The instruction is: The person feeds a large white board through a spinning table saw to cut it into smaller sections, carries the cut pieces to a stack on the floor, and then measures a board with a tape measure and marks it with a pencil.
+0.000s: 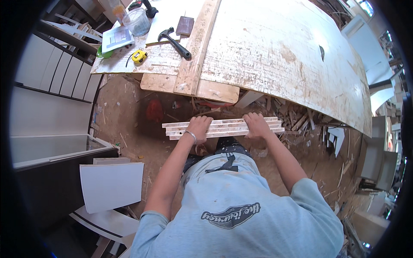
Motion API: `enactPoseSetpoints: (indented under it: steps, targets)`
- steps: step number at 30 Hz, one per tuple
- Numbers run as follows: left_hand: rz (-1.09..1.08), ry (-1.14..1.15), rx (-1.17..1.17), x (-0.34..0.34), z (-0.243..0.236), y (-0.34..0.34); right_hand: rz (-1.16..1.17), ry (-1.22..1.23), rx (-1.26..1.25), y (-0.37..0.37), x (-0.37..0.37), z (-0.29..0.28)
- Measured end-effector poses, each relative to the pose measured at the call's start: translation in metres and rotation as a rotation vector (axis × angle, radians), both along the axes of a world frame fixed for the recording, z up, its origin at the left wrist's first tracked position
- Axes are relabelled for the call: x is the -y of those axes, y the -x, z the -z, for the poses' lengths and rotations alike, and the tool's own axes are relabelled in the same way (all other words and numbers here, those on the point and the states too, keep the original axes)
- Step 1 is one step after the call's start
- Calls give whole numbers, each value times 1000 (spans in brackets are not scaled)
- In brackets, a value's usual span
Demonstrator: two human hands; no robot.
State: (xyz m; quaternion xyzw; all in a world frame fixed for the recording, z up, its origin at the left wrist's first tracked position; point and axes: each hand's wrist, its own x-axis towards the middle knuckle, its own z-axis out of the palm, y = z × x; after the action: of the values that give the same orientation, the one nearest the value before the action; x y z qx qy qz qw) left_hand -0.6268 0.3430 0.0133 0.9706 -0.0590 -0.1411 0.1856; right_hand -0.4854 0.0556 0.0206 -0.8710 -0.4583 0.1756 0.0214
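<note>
We hold a bundle of pale wooden strips (pixel 228 127) at the centre of the frame, lying crosswise in front of our light blue shirt (pixel 232 193). Our left hand (pixel 199 128) is closed around the bundle left of its middle, fingers curled over the far edge; a bracelet (pixel 191 136) circles that wrist. Our right hand (pixel 257 126) clasps it toward the right end in the same way. We cannot tell how the thumbs press underneath. The strips sit side by side, their ends slightly uneven.

Across the top of the frame we see a worn white tabletop (pixel 262 56) with a wooden plank (pixel 198 49) laid over it. Left of that plank, in the upper left, are a claw hammer (pixel 174 42), its handle end near the plank, a yellow tape measure (pixel 139 56), a printed sheet (pixel 117 38) and a clear tub (pixel 137 23). Wood scraps (pixel 297 118) litter the floor right of centre, and a white panel (pixel 112 185) leans at the lower left.
</note>
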Motion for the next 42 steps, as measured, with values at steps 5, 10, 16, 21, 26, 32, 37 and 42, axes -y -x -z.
enactPoseSetpoints:
  steps: [5,10,16,21,26,32,37,42]
  targets:
    - [-43,-17,34,-3,-1,-13,2,-108,76,-12,-5,9]
    - [-144,-65,122,9,-5,-18,-7,-146,78,-24,-7,8]
    - [-351,-251,246,35,14,-1,-12,-206,71,-34,-11,6]
    - [-526,-161,214,69,11,17,-38,-275,88,-38,-5,7]
    - [-557,-194,162,73,11,12,-52,-263,87,-44,-7,10]
    - [-545,-248,125,68,13,5,-36,-272,101,-50,-12,6]
    - [-584,-257,91,73,14,6,-69,-290,109,-51,-12,12]
    - [-567,-252,103,72,11,4,-69,-284,109,-53,-10,11]
